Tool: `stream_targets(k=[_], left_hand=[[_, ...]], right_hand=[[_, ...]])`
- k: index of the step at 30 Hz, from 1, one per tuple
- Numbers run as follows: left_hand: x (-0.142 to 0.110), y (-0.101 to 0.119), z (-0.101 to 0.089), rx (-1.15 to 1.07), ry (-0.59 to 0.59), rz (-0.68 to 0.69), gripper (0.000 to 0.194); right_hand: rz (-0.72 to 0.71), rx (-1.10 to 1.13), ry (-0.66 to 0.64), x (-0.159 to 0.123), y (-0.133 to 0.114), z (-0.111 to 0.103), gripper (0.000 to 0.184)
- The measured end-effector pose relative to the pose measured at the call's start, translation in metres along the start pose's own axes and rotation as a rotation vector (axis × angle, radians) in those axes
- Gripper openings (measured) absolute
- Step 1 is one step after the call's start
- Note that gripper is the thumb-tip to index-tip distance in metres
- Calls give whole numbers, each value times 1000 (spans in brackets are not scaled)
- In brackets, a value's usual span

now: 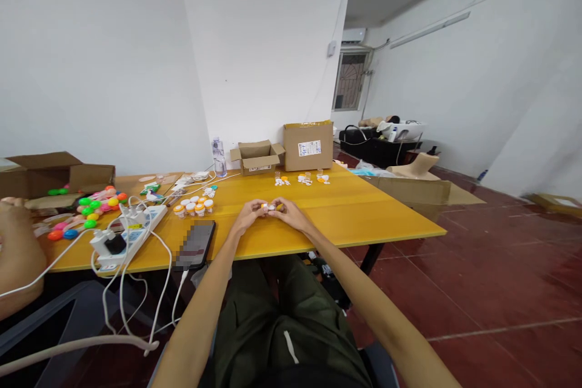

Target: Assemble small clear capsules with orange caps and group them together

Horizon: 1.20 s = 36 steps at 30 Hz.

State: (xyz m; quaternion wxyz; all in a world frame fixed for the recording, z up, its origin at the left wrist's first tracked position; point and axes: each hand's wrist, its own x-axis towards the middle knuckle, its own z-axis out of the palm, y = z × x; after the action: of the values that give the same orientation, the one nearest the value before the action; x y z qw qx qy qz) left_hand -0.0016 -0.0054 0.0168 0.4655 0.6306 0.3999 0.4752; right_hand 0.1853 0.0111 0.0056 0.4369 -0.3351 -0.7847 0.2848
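Observation:
Both hands meet above the front of the yellow table. My left hand [249,215] is closed, its fingertips pinching a small white-and-orange item [271,207]. From the other side my right hand [291,214] grips the same item with thumb and fingers. Its exact kind is mostly hidden by the fingers. To the left stands a group of small jars [199,208] with white lids and orange bands. Farther back lie little clusters of clear cups and white and orange pieces [282,181], with more pieces [323,179] to their right.
A phone [196,245] lies left of my left arm, beside a power strip [136,233] with tangled white cables. Colourful balls [93,206] and another person's arm [19,242] are at far left. A water bottle [219,157], open carton [258,160] and closed carton [309,147] stand at the back.

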Motion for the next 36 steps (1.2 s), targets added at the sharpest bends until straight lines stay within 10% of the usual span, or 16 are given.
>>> stream_targets(k=[36], left_hand=[[0, 0, 1, -17, 0, -2, 37]], right_hand=[[6, 15, -17, -1, -3, -1, 29]])
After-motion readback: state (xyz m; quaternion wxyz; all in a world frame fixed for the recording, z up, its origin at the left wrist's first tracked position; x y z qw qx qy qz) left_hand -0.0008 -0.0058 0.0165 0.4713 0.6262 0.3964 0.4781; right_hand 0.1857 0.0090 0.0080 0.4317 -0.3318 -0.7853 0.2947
